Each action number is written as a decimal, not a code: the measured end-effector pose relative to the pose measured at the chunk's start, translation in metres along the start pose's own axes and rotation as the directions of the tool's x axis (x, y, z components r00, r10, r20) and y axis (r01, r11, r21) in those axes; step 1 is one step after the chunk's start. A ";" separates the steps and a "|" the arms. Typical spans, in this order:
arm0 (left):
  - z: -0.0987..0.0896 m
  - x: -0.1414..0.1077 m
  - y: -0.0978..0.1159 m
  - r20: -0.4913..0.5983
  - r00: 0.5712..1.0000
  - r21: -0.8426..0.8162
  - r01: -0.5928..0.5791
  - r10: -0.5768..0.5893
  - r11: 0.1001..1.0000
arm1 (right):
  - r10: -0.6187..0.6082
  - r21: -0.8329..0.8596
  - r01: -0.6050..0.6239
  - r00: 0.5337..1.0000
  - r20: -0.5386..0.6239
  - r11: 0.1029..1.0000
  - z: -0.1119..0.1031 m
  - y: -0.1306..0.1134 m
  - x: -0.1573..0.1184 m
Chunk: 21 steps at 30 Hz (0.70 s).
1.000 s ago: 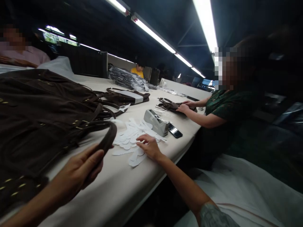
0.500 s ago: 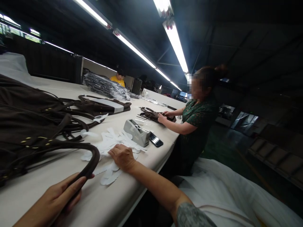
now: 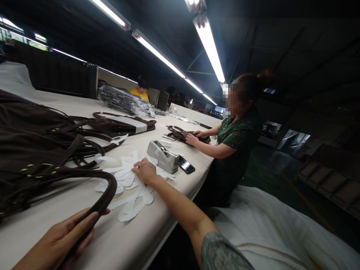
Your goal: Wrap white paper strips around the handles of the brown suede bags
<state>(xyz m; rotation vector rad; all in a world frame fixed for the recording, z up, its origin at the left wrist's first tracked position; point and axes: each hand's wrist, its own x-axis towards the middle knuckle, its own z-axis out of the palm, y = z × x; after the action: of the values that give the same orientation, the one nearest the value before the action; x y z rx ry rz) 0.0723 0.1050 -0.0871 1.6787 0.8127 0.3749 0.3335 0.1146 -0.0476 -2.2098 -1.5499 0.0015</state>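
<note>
My left hand (image 3: 71, 234) is wrapped round a dark brown bag handle (image 3: 108, 187) at the lower left. The handle belongs to a dark brown bag (image 3: 33, 150) lying on the table. Over a loose pile of white paper strips (image 3: 126, 174), my right hand (image 3: 144, 171) has its fingers bent and close together. Its fingertips touch the pile, and whether a strip is between them is too small to tell. Just beyond that hand stands a grey tape dispenser (image 3: 162, 156), with a black phone (image 3: 186, 164) beside it.
Across the table (image 3: 112, 243), a person in a dark green top (image 3: 239, 138) handles another brown bag (image 3: 180, 135). Further back lie a brown bag with a white band (image 3: 140, 128) and plastic-wrapped goods (image 3: 120, 100). White cloth (image 3: 270, 225) hangs at the lower right.
My right hand has moved up and away over the pile, towards the tape dispenser. Some strips have shifted and spread out. My left hand stays round the handle, slightly lower and further left.
</note>
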 end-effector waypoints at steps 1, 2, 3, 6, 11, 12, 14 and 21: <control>-0.001 -0.001 0.002 0.019 1.000 -0.067 0.023 -0.021 0.997 | -0.002 0.015 0.002 0.999 -0.033 1.000 0.004 0.001 0.001; -0.001 -0.002 0.004 0.039 0.998 -0.124 0.045 -0.040 0.991 | -0.004 0.027 0.006 0.998 -0.059 1.000 0.007 0.001 0.002; -0.002 -0.003 0.006 0.053 0.997 -0.156 0.062 -0.054 0.986 | -0.010 0.035 0.013 0.997 -0.081 0.999 0.009 0.002 0.001; -0.002 -0.007 0.013 0.062 0.995 -0.146 0.082 -0.073 0.986 | -0.025 0.069 0.037 0.987 -0.160 0.997 0.010 0.002 -0.002; 0.001 -0.014 0.022 0.030 0.998 -0.175 0.063 -0.058 0.983 | -0.016 0.172 0.101 0.898 -0.440 0.980 -0.015 0.001 -0.002; 0.001 -0.015 0.023 0.026 0.998 -0.182 0.063 -0.059 0.981 | -0.002 0.234 0.143 0.857 -0.515 0.962 -0.024 -0.001 -0.003; 0.001 -0.016 0.023 0.003 0.999 -0.199 0.054 -0.054 0.979 | 0.096 0.436 0.224 0.794 -0.600 0.871 -0.041 -0.008 -0.007; -0.008 -0.025 0.041 -0.130 0.992 -0.315 -0.041 0.000 0.948 | 0.136 0.967 0.124 0.978 -0.157 0.221 -0.062 -0.039 -0.082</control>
<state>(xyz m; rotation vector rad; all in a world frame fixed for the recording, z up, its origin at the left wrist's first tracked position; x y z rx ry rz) 0.0629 0.0899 -0.0416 1.3732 0.7830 0.6013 0.2830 0.0309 0.0018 -1.0669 -0.8990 0.5901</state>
